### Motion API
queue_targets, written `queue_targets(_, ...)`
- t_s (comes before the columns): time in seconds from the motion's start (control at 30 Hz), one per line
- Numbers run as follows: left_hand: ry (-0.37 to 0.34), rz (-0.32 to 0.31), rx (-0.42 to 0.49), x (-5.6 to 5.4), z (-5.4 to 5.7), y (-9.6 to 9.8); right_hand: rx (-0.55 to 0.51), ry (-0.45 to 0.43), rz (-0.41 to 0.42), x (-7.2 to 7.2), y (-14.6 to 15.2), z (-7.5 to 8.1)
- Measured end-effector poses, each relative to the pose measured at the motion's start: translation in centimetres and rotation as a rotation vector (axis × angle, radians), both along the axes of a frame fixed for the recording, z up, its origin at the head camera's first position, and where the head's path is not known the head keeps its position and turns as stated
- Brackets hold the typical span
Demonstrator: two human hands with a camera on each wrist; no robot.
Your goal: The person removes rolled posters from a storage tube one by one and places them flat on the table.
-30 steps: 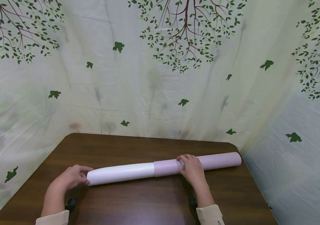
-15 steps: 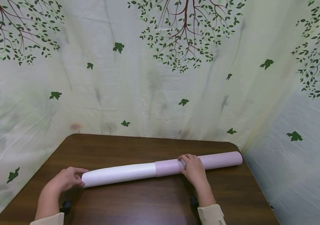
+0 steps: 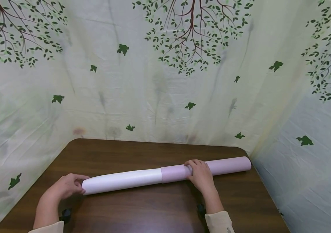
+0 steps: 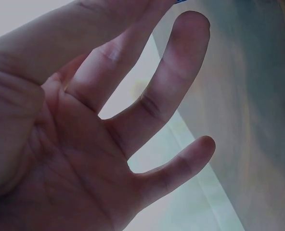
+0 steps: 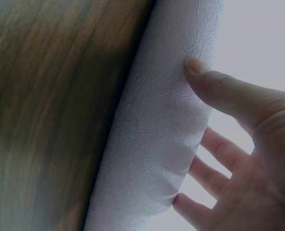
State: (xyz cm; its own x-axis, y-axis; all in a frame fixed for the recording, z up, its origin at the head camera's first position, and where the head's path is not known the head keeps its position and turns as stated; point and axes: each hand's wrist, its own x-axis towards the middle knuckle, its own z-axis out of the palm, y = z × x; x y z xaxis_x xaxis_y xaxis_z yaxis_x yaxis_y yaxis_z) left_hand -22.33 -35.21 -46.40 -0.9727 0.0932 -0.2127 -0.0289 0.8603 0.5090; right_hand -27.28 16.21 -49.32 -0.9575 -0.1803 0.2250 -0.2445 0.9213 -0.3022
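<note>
A long roll lies slightly slanted across the table in the head view. Its left half is a smooth white roll [image 3: 122,181], emerging from a slightly wider pink roll [image 3: 230,165] on the right. My left hand [image 3: 62,187] pinches the white roll's left end between thumb and fingers. In the left wrist view, the other fingers of the left hand [image 4: 84,130] are spread, and the pinched spot is out of frame. My right hand [image 3: 201,174] grips the pink roll near its middle. Seen from the right wrist, the pink roll [image 5: 152,115] has a creased, leathery surface, with thumb and fingers against it.
A dark brown wooden table [image 3: 142,210] with rounded far corners lies under the roll. Behind it hangs a pale curtain [image 3: 159,90] printed with branches and green leaves. Black wrist cameras sit below the left wrist [image 3: 66,215] and the right wrist [image 3: 201,209].
My left hand has moved left with the white roll's end, so a longer white stretch shows. The pink roll and my right hand have shifted very slightly right.
</note>
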Motion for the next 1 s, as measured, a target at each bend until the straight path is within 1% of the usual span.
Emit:
queue_targets(0.23, -0.006, 0.013, 0.040, 0.0, -0.2, -0.3, 0.006, -0.003, -0.004, -0.2, 0.3, 0.0)
queue_targets(0.47, -0.050, 0.048, 0.051, -0.1, -0.4, -0.9, 0.002, -0.007, -0.010, -0.3, 0.5, 0.1)
queue_targets(0.57, -0.057, 0.041, 0.044, -0.2, -0.4, -1.1, 0.001, -0.004, -0.012, -0.2, 0.6, 0.2)
queue_targets(0.73, -0.031, 0.018, 0.004, 0.0, -0.5, -1.4, -0.005, -0.009, -0.017, -0.1, 0.7, 0.3)
queue_targets(0.87, -0.039, 0.033, -0.004, 0.2, -0.7, -1.5, -0.008, -0.012, -0.020, -0.2, 0.8, 0.3)
queue_targets(1.0, -0.047, 0.046, 0.009, 0.2, -0.9, -1.8, -0.005, -0.013, -0.024, -0.3, 0.8, 0.2)
